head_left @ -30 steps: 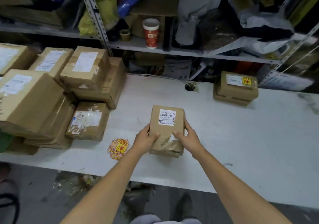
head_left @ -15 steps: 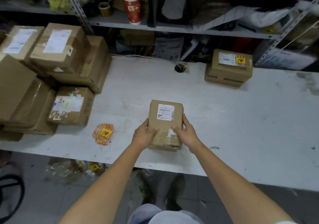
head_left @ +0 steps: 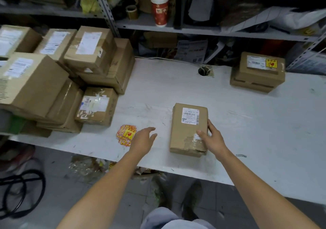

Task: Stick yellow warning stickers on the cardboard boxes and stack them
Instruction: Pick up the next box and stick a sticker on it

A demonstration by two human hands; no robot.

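A small cardboard box [head_left: 188, 128] with a white barcode label lies flat on the white table [head_left: 247, 122] near its front edge. My right hand [head_left: 212, 138] rests on the box's near right corner, thumb on top and fingers along its side. My left hand [head_left: 143, 139] hovers with relaxed fingers and holds nothing, just right of a small pile of yellow-and-red warning stickers [head_left: 125, 134] on the table. At the back right stand two stacked boxes [head_left: 257, 71]; the upper one bears a yellow sticker [head_left: 271, 63].
A heap of labelled cardboard boxes [head_left: 58, 80] fills the table's left side. Behind the table, metal shelves carry a red paper cup [head_left: 159, 8], a tape roll [head_left: 132, 12] and bags. A cable hole [head_left: 204, 70] sits at the table's back. Black cables [head_left: 19, 190] lie on the floor.
My left hand has let go of the small box and moved left toward the sticker pile. The box now lies on the table with only my right hand on it.
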